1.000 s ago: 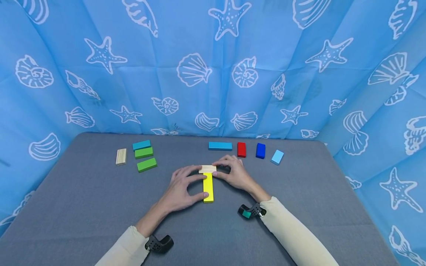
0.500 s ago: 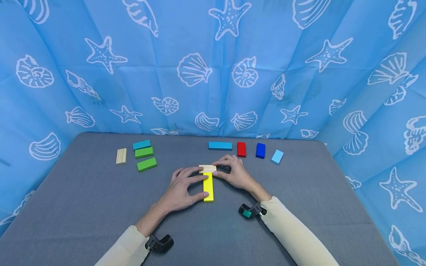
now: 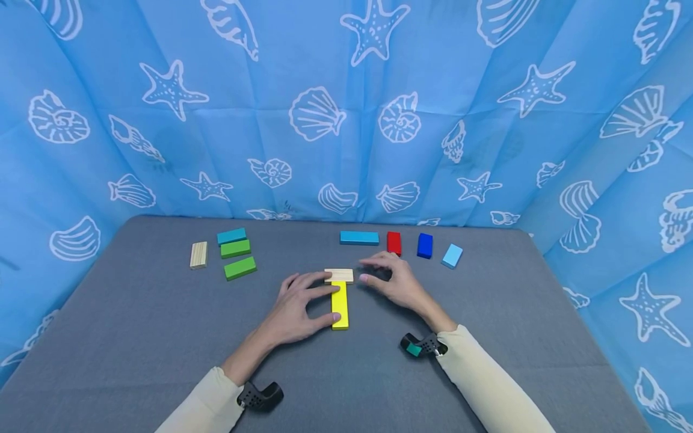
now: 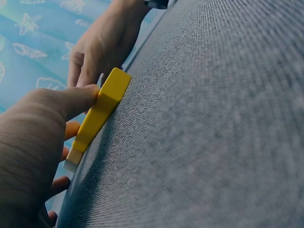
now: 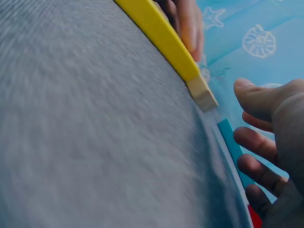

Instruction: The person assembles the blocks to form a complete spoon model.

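Observation:
In the head view a long yellow block lies with its far end against a short plain wooden block set crosswise, like a T. My left hand rests on them: thumb and index finger touch the yellow block's top, and another fingertip lies on the wooden block's left end. The left wrist view also shows the thumb on the yellow block. My right hand hovers just right of the wooden block, thumb and fingers apart and holding nothing; a gap shows between them and the wooden block in the right wrist view.
Along the table's back right lie a light blue block, a red block, a dark blue block and a small pale blue block. At the left are a wooden block, a teal block and two green blocks.
My right hand has let go of the wooden block and moved a little to the right. The left hand and both touched blocks have stayed in place.

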Motion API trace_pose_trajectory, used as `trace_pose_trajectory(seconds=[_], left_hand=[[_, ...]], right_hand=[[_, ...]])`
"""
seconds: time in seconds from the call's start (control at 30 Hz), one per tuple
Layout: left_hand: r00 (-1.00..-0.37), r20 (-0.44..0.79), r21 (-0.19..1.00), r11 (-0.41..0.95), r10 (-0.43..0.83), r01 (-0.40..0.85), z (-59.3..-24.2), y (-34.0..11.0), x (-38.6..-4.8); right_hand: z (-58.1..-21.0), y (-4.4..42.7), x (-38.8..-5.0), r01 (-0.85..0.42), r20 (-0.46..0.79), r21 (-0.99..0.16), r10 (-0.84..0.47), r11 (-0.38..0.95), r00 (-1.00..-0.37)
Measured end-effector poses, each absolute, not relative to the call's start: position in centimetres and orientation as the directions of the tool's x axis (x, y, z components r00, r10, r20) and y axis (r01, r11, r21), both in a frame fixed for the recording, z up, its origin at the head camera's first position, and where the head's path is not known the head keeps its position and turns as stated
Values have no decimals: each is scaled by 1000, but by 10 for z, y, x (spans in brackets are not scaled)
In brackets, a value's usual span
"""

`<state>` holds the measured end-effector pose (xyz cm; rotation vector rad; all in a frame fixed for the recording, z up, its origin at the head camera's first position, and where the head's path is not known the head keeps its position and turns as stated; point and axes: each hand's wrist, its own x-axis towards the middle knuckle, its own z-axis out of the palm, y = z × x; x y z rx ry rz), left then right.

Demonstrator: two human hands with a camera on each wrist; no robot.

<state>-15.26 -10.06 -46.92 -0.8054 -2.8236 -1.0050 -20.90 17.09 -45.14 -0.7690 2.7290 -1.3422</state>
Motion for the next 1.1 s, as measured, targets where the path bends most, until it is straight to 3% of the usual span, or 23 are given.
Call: trace_pose_trajectory(seconds=[0.5,1.1], left_hand=[[-865,214,593,643,455,485,-469,-101,-152],[-861,224,596,635,457,492,-470,-101,-153]], right_hand=[[-445,232,-218,-408,348,-746,-214,526,-913],[-446,298,-221,-262,397,-744,92,615,-913]])
